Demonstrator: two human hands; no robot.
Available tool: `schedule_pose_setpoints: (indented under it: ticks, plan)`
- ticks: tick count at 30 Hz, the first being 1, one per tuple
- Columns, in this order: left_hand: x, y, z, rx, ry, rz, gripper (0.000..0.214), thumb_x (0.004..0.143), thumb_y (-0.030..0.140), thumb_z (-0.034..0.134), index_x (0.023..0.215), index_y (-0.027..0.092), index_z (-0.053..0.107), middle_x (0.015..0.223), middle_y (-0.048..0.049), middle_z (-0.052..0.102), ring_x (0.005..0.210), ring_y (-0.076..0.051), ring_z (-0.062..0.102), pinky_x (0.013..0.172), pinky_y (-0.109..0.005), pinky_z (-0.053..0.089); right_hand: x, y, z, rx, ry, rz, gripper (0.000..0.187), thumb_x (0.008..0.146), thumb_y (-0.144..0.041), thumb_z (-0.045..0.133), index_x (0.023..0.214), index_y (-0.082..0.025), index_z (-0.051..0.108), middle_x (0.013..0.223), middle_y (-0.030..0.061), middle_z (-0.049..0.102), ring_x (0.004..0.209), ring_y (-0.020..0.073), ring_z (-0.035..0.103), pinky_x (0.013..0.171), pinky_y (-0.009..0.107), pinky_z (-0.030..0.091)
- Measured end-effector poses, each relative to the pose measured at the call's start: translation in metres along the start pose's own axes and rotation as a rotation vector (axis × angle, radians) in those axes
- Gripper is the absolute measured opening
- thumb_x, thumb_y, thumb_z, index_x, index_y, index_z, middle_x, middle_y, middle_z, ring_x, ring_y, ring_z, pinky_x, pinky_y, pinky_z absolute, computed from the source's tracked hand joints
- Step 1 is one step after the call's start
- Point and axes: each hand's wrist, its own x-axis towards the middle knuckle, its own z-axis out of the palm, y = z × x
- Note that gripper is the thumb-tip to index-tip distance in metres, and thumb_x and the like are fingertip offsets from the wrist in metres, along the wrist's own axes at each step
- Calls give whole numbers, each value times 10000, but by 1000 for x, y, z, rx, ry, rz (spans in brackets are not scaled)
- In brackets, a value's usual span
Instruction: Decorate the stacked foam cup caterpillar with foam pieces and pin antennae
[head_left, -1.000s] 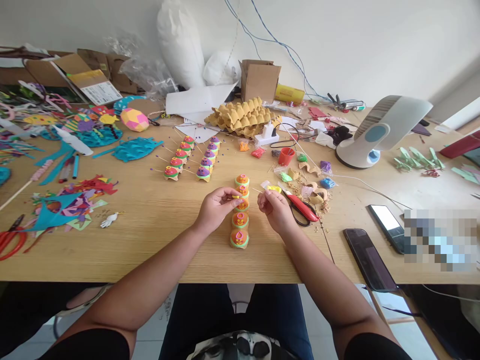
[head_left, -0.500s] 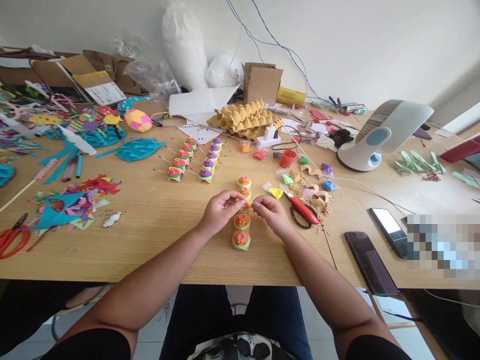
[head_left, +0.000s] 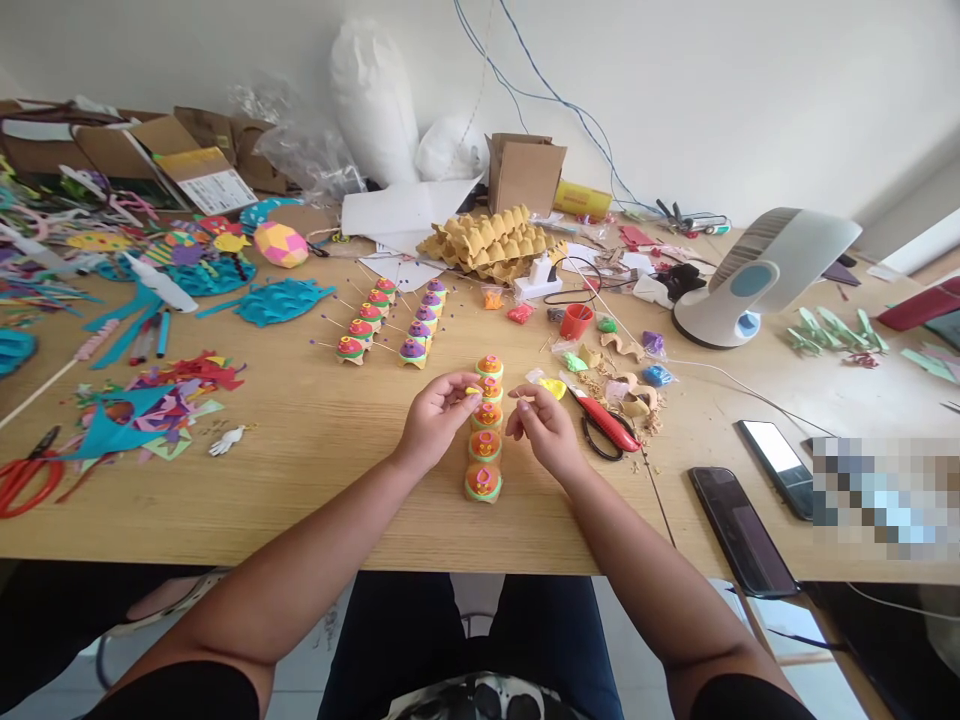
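Note:
A row of orange egg-carton cups (head_left: 485,445), trimmed with green and pink clay, stands on the table between my hands. My left hand (head_left: 436,420), to the left of its far half, pinches a bit of yellow clay (head_left: 473,391) between thumb and fingertips. Just right of the row, my right hand (head_left: 546,425) has its fingertips closed on what looks like a thin pale stick (head_left: 520,394); it is too small to be sure. Yellow clay (head_left: 553,387) lies on its wrapper beyond the right hand.
Farther off stand a red cup row (head_left: 365,322) and a purple one (head_left: 420,325), with pins sticking out sideways. A red-handled cutting tool (head_left: 611,420) lies right, near two phones (head_left: 739,530) and a fan (head_left: 754,280). Paper scraps (head_left: 142,415) and scissors (head_left: 30,475) lie left.
My hands have drawn slightly apart, the right one moving a little to the right. The yellow bit in my left fingertips now shows more clearly. The cup row stays in place.

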Motion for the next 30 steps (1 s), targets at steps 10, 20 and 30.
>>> schedule_pose_setpoints:
  ticks: [10, 20, 30]
  plan:
    - [-5, -2, 5, -63, -152, -127, 329, 744, 395, 813, 945, 169, 683, 928, -46, 741, 877, -178, 702, 825, -324, 578, -2, -3, 3, -439, 31, -307, 247, 920, -336, 617, 1133, -240, 698, 910, 59, 726, 751, 158, 617, 667, 301, 493]
    - [-7, 5, 4, -67, -230, -216, 319, 753, 422, 804, 879, 153, 685, 760, -11, 706, 685, -121, 640, 682, -244, 526, -5, -4, -1, -645, 59, -574, 131, 949, -260, 616, 979, -207, 731, 758, 37, 690, 684, 144, 608, 667, 283, 466]
    - [-9, 17, 4, 60, -341, -176, 334, 827, 458, 724, 994, 169, 733, 717, -3, 666, 641, -112, 596, 584, -216, 468, -5, -2, -1, -727, 87, -675, 142, 953, -231, 602, 1048, -203, 704, 749, 37, 671, 688, 154, 597, 669, 290, 466]
